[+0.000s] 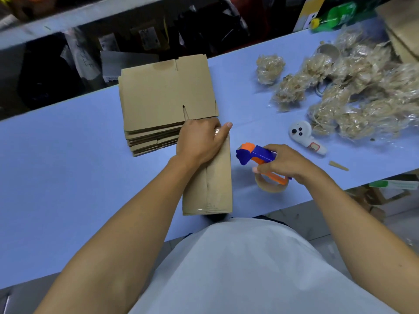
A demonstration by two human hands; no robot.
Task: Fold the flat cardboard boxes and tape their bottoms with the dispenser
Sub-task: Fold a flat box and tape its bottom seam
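Left hand (199,141) curled over far end of folded box (210,177), thumb hooked round its right edge, gripping it. Box sits at table's (68,166) near edge, taped seam facing up, far end butting stack of flats (165,103). Right hand (288,162) wrapped round tape dispenser (260,162), blue-orange, just right of box, roll low over table. White controller (303,137) lies further right. Pile of crumpled tape wads (353,91) toward table's far right corner, green bottle (333,15) behind it.
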